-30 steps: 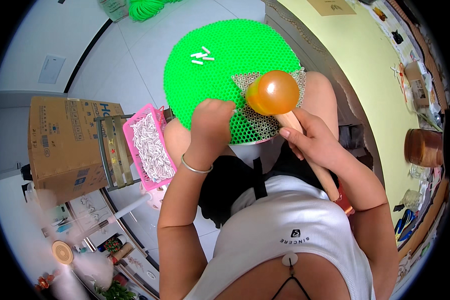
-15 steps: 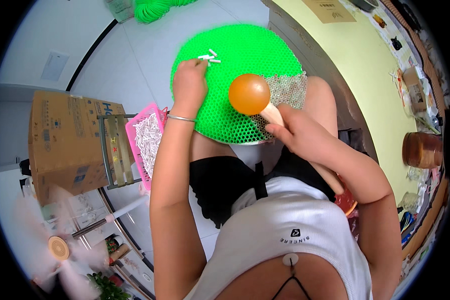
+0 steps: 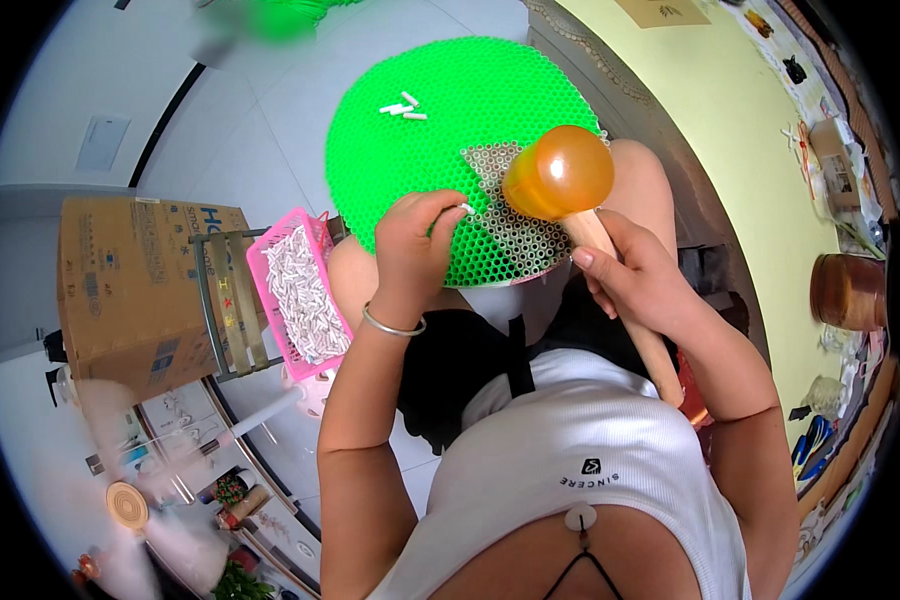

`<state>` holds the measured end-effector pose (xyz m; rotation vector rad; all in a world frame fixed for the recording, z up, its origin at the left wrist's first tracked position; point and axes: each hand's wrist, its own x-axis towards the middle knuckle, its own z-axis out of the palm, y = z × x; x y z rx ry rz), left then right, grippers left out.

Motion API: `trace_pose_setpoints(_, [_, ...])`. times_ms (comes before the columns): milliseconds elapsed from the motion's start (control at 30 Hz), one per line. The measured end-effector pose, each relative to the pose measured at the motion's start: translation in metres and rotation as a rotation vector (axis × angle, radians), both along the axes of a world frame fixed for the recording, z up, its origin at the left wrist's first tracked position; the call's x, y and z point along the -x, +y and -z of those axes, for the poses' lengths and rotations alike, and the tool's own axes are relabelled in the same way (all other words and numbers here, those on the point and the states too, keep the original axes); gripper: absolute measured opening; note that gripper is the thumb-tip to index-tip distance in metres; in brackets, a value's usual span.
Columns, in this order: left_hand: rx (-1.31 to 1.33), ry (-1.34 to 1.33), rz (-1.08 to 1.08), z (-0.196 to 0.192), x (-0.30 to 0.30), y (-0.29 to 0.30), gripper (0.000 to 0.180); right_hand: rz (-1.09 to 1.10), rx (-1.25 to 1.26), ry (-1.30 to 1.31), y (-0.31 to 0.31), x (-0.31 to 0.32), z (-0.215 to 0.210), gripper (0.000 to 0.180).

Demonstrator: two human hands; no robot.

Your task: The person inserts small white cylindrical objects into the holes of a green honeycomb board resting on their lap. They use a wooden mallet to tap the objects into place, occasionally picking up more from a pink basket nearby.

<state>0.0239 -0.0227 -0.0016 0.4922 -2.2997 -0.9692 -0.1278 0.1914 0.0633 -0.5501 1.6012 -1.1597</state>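
Observation:
A round green honeycomb board (image 3: 440, 120) rests on my lap, with a wedge of its cells filled with white pieces (image 3: 510, 215). My left hand (image 3: 415, 245) pinches a small white piece (image 3: 466, 208) at the edge of that filled wedge. My right hand (image 3: 635, 275) grips the wooden handle of a mallet whose orange rubber head (image 3: 558, 172) hovers just above the board's right side. Three loose white pieces (image 3: 402, 106) lie on the far part of the board.
A pink basket (image 3: 300, 290) full of white pieces sits on a small stool to my left, beside a cardboard box (image 3: 130, 285). A yellow table (image 3: 740, 130) with clutter and a brown jar (image 3: 850, 290) runs along my right. A white fan (image 3: 170, 510) stands lower left.
My left hand reached to the loose pieces at the far side, then came back to the filled wedge holding one. The mallet stayed raised and shifted slightly right.

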Motion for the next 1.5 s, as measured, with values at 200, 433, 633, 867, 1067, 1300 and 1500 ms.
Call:
trace_pose_setpoints(200, [0.351,0.006,0.161,0.002,0.007,-0.009,0.010,-0.027,0.002,0.005,0.000,-0.002,-0.002,0.025])
trace_pose_setpoints(433, [-0.074,-0.159,0.164,-0.018,0.002,-0.016,0.013,-0.100,0.054,0.093,-0.019,-0.005,-0.017,0.029])
trace_pose_setpoints(633, [0.531,-0.047,-0.157,-0.010,0.038,-0.090,0.016,-0.238,0.202,0.659,-0.035,-0.007,0.009,0.031])
trace_pose_setpoints(867, [0.664,-0.140,0.004,0.011,0.064,-0.110,0.013,-0.114,-0.030,0.115,-0.019,0.000,-0.016,0.027])
trace_pose_setpoints(1067, [-0.020,-0.032,-0.008,-0.022,0.026,-0.050,0.008,-0.016,0.010,0.004,-0.001,0.000,-0.011,0.025])
trace_pose_setpoints(1300, [0.017,0.031,-0.027,-0.007,-0.010,0.011,0.013,-0.046,0.007,-0.014,-0.001,-0.001,-0.006,0.025])
trace_pose_setpoints(1500, [-0.057,-0.034,-0.054,-0.007,-0.010,0.019,0.015,-0.045,0.019,-0.018,0.001,-0.005,-0.005,0.027])
